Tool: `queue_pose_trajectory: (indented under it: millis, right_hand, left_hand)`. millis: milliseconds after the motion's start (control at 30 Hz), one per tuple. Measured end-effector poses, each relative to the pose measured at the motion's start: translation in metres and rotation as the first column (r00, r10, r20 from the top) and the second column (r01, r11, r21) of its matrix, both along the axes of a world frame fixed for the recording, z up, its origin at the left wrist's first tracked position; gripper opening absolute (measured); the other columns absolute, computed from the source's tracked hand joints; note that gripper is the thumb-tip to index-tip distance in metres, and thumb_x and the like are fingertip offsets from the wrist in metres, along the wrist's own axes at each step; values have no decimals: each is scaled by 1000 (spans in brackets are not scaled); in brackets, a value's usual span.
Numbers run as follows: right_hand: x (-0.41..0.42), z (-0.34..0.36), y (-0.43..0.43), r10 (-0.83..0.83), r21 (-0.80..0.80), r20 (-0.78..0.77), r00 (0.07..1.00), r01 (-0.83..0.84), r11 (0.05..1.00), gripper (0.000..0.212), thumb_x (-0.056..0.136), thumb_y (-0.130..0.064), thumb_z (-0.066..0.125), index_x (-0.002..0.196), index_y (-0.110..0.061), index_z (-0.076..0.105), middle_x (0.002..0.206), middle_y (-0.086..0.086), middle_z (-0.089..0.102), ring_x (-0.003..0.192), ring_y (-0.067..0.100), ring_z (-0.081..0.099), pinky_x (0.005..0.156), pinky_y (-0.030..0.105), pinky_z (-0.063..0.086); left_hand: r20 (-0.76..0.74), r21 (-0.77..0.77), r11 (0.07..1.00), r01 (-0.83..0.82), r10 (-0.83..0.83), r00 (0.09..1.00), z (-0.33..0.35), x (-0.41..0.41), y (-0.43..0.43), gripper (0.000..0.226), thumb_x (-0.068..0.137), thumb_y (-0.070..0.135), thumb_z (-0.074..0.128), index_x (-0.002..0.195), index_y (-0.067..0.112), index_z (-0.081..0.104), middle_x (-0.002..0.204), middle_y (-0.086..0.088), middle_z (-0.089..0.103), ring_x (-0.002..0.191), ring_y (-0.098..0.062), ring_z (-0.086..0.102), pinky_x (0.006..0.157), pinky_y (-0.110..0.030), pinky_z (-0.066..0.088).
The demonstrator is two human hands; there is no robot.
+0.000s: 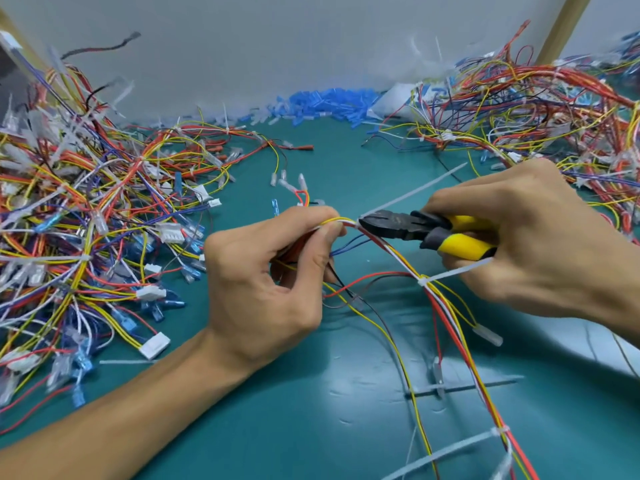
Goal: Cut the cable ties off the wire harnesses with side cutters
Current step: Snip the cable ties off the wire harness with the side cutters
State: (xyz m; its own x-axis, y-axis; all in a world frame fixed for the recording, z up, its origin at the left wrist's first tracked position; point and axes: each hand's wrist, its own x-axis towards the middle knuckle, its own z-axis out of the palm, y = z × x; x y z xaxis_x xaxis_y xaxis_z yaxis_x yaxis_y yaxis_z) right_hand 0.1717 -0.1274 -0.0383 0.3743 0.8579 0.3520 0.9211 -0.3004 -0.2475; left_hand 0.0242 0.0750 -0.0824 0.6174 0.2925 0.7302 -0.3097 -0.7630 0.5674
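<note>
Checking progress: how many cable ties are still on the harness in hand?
3. One cable tie at the side cutters' tips, one further down under the right hand, one near the bottom edge. The left hand, gripping the wire harness, may hide more.

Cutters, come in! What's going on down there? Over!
Left hand pinches harness. Right hand grips side cutters, nose at cable tie. Nothing blocks the cut. Over.
</note>
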Motion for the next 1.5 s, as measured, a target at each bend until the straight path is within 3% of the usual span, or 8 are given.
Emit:
queue_pose_trajectory:
  millis: [167, 333, 533, 733, 867, 1100, 1267, 1500]
  right_hand:
    - [-2, -1, 0, 12, -2, -30, 999, -12, 1000, 15, 79, -18, 63, 65, -12, 59, 53, 9, 28, 58, 26, 19, 48, 40, 23]
    - [-1, -2, 1, 22, 26, -74, 997, -20, 999, 14, 79, -20, 63, 66, -16, 58, 52, 7, 33, 55, 34, 28, 45, 42, 30]
    - [6, -2, -1, 11, 27, -52, 999, -10, 1000, 20, 82, -34, 56, 76, -20, 69, 57, 4, 48, 56, 35, 41, 47, 43, 40]
    - [7, 0, -3, -5, -19, -40, 999, 4, 1000, 16, 79, -28, 63, 87, -25, 76, 64, 5, 60, 59, 35, 51, 52, 43, 47]
    - [5, 1, -3, -12, -31, -49, 999, 11, 999, 24, 80, -36, 56, 89, -26, 76, 69, 1, 63, 64, 35, 54, 55, 44, 49]
    - [7, -2, -1, -19, -13, -11, 1000, 18, 1000, 11, 77, -25, 62, 72, -16, 66, 55, 7, 40, 55, 34, 35, 44, 43, 38]
    - [3, 0, 0, 7, -13, -7, 1000, -7, 1000, 16, 78, -27, 58, 68, -16, 61, 53, 8, 32, 54, 34, 30, 43, 39, 31]
    - [1, 1, 0, -13, -23, -29, 999, 13, 1000, 18, 80, -32, 58, 83, -24, 73, 64, 0, 58, 60, 35, 49, 51, 43, 46]
  left_hand:
    - [14, 5, 1000, 11, -11, 1000, 1, 0, -1, 17, 99, 10, 63, 91, 4, 76, 69, 2, 69, 58, -8, 68, 55, -21, 50]
    - [4, -17, 1000, 13, -13, 1000, 0, -1, 0, 16, 99, 11, 63, 91, 6, 76, 65, -1, 67, 54, -17, 66, 51, -34, 48]
    - [-8, -25, 1000, 15, -15, 1000, -1, 0, 0, 16, 98, 11, 64, 90, 6, 77, 65, 1, 67, 54, -17, 66, 51, -34, 48]
    - [-13, -15, 1000, 17, -17, 1000, -1, 1, 1, 18, 100, 12, 63, 90, 5, 76, 64, -1, 66, 54, -17, 67, 50, -33, 48]
    - [-21, -23, 1000, 15, -16, 1000, -1, 1, 0, 18, 99, 13, 63, 90, 5, 76, 64, 0, 66, 54, -18, 66, 49, -34, 48]
    - [-15, -4, 1000, 10, -10, 1000, -2, 1, 1, 18, 99, 13, 63, 89, 6, 76, 63, -1, 66, 52, -22, 65, 49, -36, 46]
    - [-17, -2, 1000, 10, -10, 1000, -2, 1, 1, 18, 100, 14, 63, 91, 5, 77, 65, -3, 67, 53, -24, 66, 50, -36, 47]
    - [-28, -8, 1000, 13, -13, 1000, -1, 1, 0, 19, 99, 15, 63, 89, 6, 77, 62, -3, 65, 51, -26, 63, 49, -36, 46]
